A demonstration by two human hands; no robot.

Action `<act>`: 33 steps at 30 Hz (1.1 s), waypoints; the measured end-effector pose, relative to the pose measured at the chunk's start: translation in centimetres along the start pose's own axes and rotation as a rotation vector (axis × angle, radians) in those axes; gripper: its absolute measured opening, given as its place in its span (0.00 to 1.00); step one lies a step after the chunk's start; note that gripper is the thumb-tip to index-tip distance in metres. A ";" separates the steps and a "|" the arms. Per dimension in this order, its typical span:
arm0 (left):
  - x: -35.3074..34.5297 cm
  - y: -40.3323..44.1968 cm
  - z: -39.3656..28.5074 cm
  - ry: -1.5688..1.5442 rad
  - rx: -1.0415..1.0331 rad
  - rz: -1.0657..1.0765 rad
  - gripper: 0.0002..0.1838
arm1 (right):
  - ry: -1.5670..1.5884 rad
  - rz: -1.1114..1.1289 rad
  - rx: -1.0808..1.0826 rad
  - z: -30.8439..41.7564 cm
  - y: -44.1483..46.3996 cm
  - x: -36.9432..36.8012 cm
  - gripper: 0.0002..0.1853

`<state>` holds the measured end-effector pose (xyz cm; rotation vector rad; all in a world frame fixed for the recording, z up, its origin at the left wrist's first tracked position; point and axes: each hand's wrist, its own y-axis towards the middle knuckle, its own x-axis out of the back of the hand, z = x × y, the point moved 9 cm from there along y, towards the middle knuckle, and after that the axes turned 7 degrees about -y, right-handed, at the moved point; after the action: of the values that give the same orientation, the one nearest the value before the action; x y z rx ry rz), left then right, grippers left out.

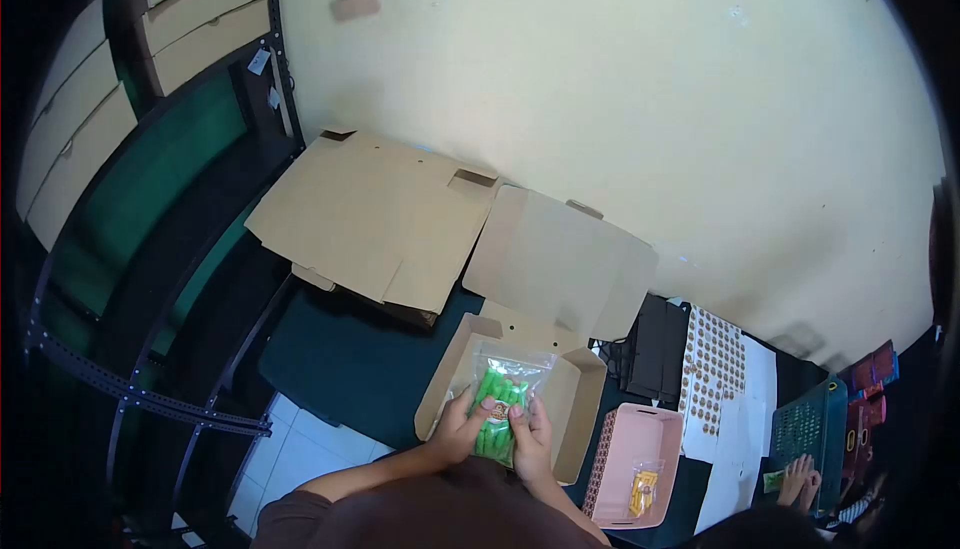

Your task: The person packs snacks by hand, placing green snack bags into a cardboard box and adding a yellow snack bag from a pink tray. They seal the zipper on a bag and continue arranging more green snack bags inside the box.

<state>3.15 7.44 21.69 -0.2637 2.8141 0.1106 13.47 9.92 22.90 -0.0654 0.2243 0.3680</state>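
Green pieces fill the lower part of a clear bag (507, 390), and I can see a round label on its front. The person in the brown shirt has it in two bare hands. The left hand (458, 434) curls around one side of it, and the right hand (533, 439) curls around the other. Both thumbs press on the front, near the label. The bag is in front of a brown box (581, 407) with its lid (560, 259) up. I can't tell if the bag touches the box.

The box sits on a table with a dark green cloth (365, 374). Big flat cardboard (375, 219) lies next to the lid. On the other side of the box is a pink basket (602, 474) with a yellow pack (643, 491) in it. Past that is a white sheet (712, 369) with rows of round brown stickers. Farther along, another person's hands (797, 479) are by a green basket (805, 419), close to a small green pack (773, 481). A dark metal shelf (130, 389) stands at the table's other end.
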 end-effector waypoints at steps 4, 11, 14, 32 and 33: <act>1.1 0.4 3.1 -0.121 0.123 -0.010 0.25 | 0.146 -0.052 -0.022 -0.7 -0.1 0.4 0.20; -1.3 0.6 0.3 0.152 0.091 0.298 0.34 | -0.138 -0.024 -0.007 0.6 0.2 1.1 0.20; -1.5 0.6 0.3 0.219 0.097 0.372 0.36 | 0.013 -0.048 -0.079 -0.1 0.1 1.3 0.19; -1.0 0.8 -0.1 0.193 0.096 0.320 0.37 | -0.117 0.059 -0.115 0.3 1.2 0.9 0.19; -1.0 0.8 -0.2 0.216 0.089 0.332 0.36 | -0.117 0.060 -0.115 0.1 1.2 0.8 0.19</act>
<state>3.85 8.41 22.27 0.2277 3.0433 0.0317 13.82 11.31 22.73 -0.1497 0.0891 0.4424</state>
